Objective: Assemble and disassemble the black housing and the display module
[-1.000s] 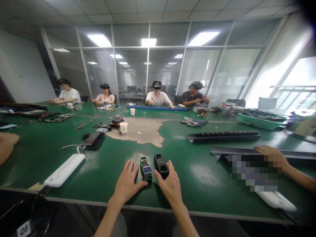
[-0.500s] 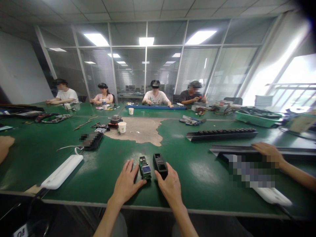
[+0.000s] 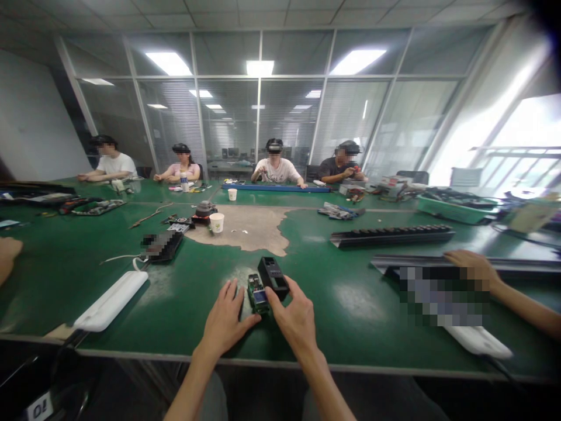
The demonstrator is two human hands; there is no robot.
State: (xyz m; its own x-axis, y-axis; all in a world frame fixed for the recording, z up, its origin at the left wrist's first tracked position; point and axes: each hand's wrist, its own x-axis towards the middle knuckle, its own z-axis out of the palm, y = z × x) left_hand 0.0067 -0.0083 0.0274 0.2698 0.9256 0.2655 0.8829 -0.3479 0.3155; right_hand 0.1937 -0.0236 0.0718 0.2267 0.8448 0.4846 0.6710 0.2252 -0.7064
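Note:
A green circuit board (image 3: 259, 299) with a small blue-grey screen lies on the green table between my hands. My left hand (image 3: 225, 316) rests beside it on the table, fingers spread, its thumb close to the board's near end. In my right hand (image 3: 293, 310) is a black plastic housing (image 3: 272, 275) with several cut-outs, gripped between thumb and fingers. The housing is tilted and raised a little, its left edge close to the board's right side and partly over it. I cannot tell whether the two touch.
A white power strip (image 3: 111, 301) lies to the left and another (image 3: 480, 339) to the right. A co-worker's hand (image 3: 473, 266) rests on a black metal channel at the right. Ahead stand a paper cup (image 3: 217, 223) and a black slotted rail (image 3: 394, 235). Several people sit across the table.
My right hand has lifted the black housing and brought it left and away from me, up to the circuit board. My left hand stays in nearly the same place.

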